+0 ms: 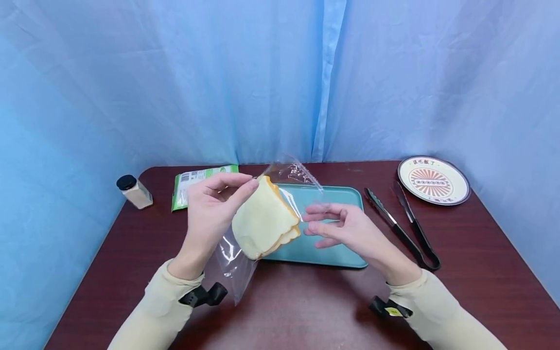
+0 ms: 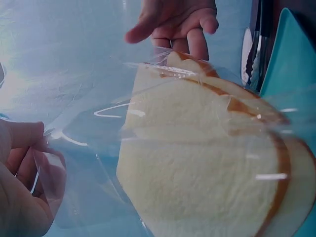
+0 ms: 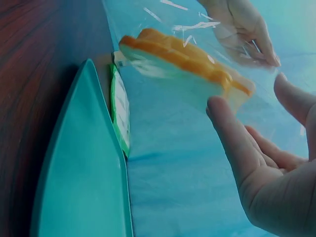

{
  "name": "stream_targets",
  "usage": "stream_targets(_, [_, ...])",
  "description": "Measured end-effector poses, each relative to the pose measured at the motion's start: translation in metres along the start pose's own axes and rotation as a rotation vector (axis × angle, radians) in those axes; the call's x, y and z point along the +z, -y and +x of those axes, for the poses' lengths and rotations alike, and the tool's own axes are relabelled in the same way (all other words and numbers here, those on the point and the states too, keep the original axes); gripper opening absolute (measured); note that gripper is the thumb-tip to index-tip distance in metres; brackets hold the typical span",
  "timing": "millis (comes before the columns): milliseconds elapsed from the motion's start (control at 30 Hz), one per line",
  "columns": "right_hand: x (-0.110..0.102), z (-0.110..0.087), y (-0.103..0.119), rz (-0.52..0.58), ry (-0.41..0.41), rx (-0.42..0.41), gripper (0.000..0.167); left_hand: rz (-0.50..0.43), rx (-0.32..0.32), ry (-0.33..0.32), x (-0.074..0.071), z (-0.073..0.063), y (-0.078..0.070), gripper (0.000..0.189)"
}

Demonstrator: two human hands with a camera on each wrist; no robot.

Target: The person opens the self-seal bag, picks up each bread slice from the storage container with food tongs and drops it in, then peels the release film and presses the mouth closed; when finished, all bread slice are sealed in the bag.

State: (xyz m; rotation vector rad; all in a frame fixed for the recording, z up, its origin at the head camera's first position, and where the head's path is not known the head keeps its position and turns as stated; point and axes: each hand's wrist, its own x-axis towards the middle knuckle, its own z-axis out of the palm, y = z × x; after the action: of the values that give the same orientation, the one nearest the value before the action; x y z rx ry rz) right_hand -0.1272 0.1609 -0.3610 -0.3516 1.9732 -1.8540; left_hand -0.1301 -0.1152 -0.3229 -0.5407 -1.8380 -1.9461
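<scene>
Slices of white bread (image 1: 262,218) with orange-brown crusts hang tilted in the air inside a clear plastic bag (image 1: 229,255). My left hand (image 1: 212,204) pinches the bag's edge between thumb and fingers, at the upper left of the bread. On the other side, my right hand (image 1: 347,226) is held with fingers spread and slightly bent, fingertips close to the bread's crust. In the right wrist view its forefinger (image 3: 224,121) overlaps the lower end of the bread. A teal tray (image 1: 332,255) lies beneath, partly covered by the bag and bread in the head view.
Black-handled tongs (image 1: 404,233) lie right of the tray, beside a round patterned plate (image 1: 460,194) at the back right. A green and white packet (image 1: 179,189) lies behind my left hand. At the far left is a small jar with a black lid (image 1: 137,194). Blue curtains enclose the table.
</scene>
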Motion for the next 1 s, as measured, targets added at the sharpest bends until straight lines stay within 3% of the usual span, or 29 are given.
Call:
stream_targets(233, [0.007, 0.011, -0.002, 0.048, -0.086, -0.082, 0.051, -0.014, 0.013, -0.028, 0.015, -0.002, 0.010, 0.013])
stream_targets(400, [0.010, 0.015, -0.005, 0.087, -0.132, -0.139, 0.039, -0.060, -0.006, -0.065, 0.021, -0.007, 0.017, 0.013])
stream_targets(633, [0.004, 0.018, -0.007, 0.080, -0.110, -0.151, 0.029, -0.056, -0.037, -0.066, 0.019, -0.012, 0.024, 0.014])
stream_targets(867, [-0.010, 0.026, -0.010, 0.151, -0.017, -0.140, 0.020, -0.027, -0.040, 0.023, 0.018, -0.017, 0.025, 0.013])
stream_targets(1000, [-0.019, 0.029, -0.011, 0.163, 0.055, -0.146, 0.013, 0.018, 0.033, 0.120, 0.014, -0.015, 0.028, 0.020])
